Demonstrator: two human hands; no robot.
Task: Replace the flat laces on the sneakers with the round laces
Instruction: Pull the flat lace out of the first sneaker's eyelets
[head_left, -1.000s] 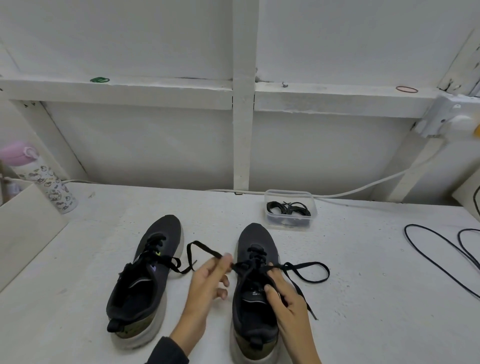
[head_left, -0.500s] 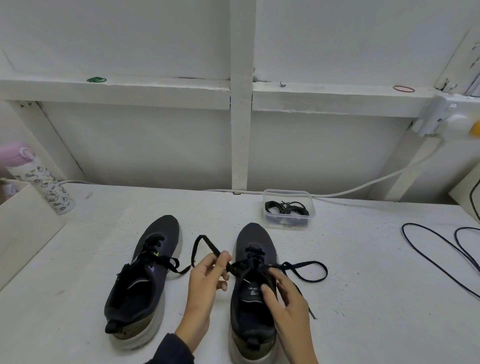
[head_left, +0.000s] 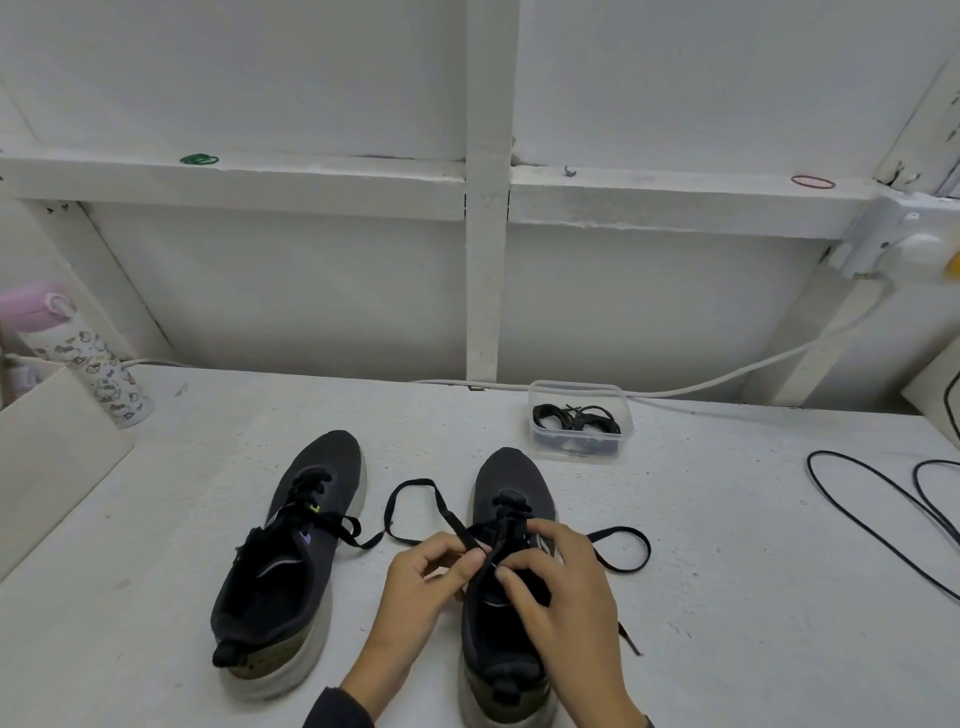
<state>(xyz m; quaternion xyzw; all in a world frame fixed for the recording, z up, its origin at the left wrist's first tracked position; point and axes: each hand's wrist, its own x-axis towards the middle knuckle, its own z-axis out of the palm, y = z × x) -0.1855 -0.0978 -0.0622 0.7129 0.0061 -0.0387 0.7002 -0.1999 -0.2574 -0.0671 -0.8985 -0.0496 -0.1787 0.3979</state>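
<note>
Black flat lace (head_left: 449, 515) (right hand (head_left: 561, 597) nearer)

Tally: two black sneakers, lower-left sneaker (head_left: 291, 571) and lower-centre sneaker (head_left: 511, 483), a flat lace (head_left: 415, 486) on each; two hands, left hand (head_left: 426, 587) and right hand (head_left: 561, 592); one clear tub (head_left: 581, 447) right of centre; one bottle (head_left: 104, 374) far left; two rubber bands, green band (head_left: 199, 159) upper left, red band (head_left: 813, 182) upper right.

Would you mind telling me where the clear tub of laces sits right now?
In the head view, the clear tub sits far back on the table, just beyond and right of the right-hand sneaker.
</note>
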